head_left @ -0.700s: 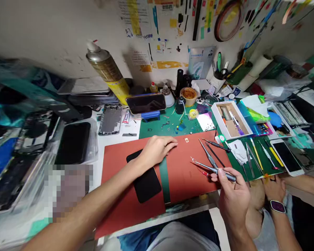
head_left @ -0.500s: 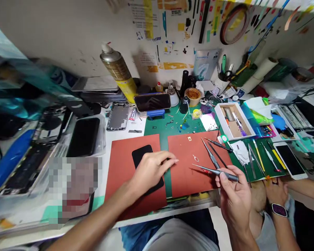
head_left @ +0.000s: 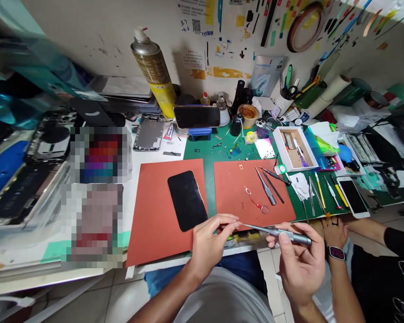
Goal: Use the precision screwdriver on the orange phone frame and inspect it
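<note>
Got my right hand (head_left: 299,262) wrapped round the handle of a slim grey screwdriver (head_left: 272,231), held around the near edge of the right red mat (head_left: 232,197), and my left hand (head_left: 210,244) pinched at its tip, can't tell if that's on metal or something tiny. Imo the trick is a light pinch, letting the left fingertips steady the tip so the thin shaft doesn't wobble. Long axis runs mostly sideways, tip pointing left, handle end to my right.

Two grey screwdrivers (head_left: 298,237) (head_left: 267,193), two red mats (head_left: 155,215) (head_left: 230,186), one white phone (head_left: 353,197), one spray can (head_left: 156,74), one blue stand (head_left: 200,133).
</note>
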Available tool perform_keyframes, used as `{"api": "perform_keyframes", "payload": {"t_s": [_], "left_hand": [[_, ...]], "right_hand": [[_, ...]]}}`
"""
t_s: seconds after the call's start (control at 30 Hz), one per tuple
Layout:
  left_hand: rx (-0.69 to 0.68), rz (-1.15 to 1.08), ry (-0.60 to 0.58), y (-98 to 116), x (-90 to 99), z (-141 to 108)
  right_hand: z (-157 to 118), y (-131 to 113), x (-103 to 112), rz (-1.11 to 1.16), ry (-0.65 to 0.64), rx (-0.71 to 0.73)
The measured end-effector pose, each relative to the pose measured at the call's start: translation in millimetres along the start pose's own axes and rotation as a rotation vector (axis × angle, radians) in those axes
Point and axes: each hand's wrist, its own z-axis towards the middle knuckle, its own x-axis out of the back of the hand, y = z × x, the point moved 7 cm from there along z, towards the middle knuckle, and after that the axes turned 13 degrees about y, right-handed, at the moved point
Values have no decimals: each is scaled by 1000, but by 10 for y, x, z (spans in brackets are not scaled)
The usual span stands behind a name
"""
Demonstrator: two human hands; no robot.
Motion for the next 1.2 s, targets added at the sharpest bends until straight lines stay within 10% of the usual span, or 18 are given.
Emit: {"api": "perform_keyframes", "payload": {"t_s": [1.2], "left_hand": [[29, -43, -139, -153, -89, -36]], "right_hand": [[-47, -28, -43, -107, 45, 110]]}}
